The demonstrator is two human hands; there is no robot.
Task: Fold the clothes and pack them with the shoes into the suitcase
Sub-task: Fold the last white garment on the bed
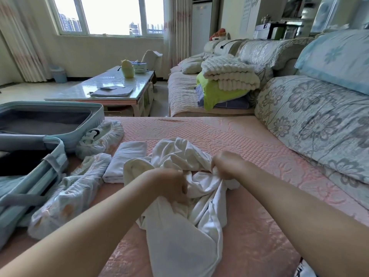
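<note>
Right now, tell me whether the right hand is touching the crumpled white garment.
Touching. The head view shows the right hand gripping a bunch of the crumpled white garment.

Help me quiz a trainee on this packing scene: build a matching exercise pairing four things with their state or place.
1 crumpled garment
2 folded cloth
3 suitcase
4 wrapped shoes

A open, at the left
B gripped by left hand and right hand
C in printed covers beside the suitcase
D between shoes and garment

Pairs: 1-B, 2-D, 3-A, 4-C
</note>
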